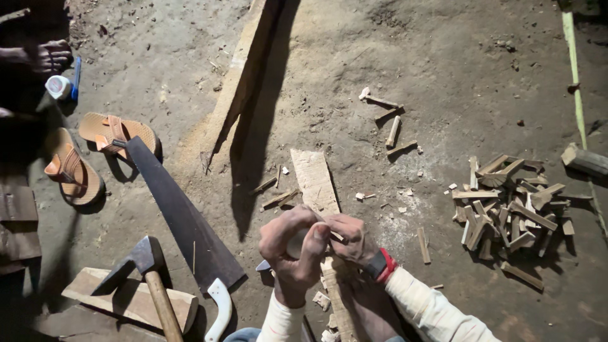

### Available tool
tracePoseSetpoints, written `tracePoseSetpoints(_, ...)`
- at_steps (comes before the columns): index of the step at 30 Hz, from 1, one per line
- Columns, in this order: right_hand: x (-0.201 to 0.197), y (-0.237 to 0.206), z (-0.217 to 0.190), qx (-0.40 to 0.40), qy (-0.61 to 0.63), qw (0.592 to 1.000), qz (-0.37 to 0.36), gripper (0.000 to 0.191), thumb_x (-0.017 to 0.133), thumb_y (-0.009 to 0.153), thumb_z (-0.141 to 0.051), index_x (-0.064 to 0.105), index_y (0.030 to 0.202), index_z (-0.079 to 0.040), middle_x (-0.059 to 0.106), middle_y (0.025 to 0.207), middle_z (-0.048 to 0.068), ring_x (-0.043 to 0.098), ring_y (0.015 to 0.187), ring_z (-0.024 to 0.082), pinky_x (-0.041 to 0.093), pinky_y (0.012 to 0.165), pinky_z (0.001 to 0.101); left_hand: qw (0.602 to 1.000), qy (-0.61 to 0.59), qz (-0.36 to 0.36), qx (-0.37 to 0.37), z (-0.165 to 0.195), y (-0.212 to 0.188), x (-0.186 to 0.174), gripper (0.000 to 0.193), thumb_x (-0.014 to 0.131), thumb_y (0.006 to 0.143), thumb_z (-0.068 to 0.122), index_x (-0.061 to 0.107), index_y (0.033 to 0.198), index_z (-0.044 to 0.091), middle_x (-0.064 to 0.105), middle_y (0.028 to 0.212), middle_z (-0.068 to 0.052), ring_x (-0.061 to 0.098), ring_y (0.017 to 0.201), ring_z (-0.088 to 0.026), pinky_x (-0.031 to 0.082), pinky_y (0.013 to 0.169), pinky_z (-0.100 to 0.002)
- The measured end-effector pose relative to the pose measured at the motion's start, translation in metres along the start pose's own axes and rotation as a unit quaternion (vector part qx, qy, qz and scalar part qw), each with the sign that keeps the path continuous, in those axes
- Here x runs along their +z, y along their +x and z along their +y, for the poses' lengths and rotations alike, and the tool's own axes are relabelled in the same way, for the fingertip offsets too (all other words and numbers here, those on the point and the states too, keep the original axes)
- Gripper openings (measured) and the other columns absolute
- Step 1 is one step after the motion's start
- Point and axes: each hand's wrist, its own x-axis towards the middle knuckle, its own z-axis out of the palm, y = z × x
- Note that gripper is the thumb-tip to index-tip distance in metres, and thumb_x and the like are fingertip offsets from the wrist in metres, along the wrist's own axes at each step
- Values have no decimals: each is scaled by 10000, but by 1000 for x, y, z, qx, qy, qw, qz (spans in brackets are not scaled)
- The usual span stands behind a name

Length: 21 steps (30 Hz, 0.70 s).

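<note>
— Both hands, left hand (292, 250) and right hand (347, 237), were closed on a small wooden peg (336, 236) above the plank (315, 179).
— Light, stiff, probably splintery; best pinched mid-length, right of the saw (183, 218).

The floor (443, 57) is bare packed earth, brown and dusty, strewn with small wood chips; a hard light falls from above and throws long dark shadows, while the left edge sinks into gloom; a long plank (244, 76) lies slanting across the ground, casting a wide shadow; a pair of orange sandals (95, 152) rests at the left; a green pole (573, 76) runs along the right edge.
</note>
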Motion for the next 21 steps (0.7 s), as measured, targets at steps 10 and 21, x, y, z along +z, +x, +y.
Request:
tracePoseSetpoints(10, -11, 5, -25, -43, 29, 999, -6, 406, 678, 836, -197, 700, 1195, -9, 732, 1094, 181, 738, 981, 352, 596, 854, 395, 999, 32, -26, 23, 15, -9, 0, 131, 690, 907, 92, 664, 868, -30, 678, 733, -108, 681, 646, -210, 551, 644, -314)
tracePoseSetpoints(21, -39, 32, -55, -140, 13, 989, 45, 383, 693, 929, -306, 684, 1184, -20, 746, 1102, 185, 758, 1001, 345, 615, 853, 396, 993, 30, -23, 109, 56, 18, 6, 88, 653, 918, 60, 683, 939, -20, 736, 817, -120, 770, 729, -259, 608, 709, -347)
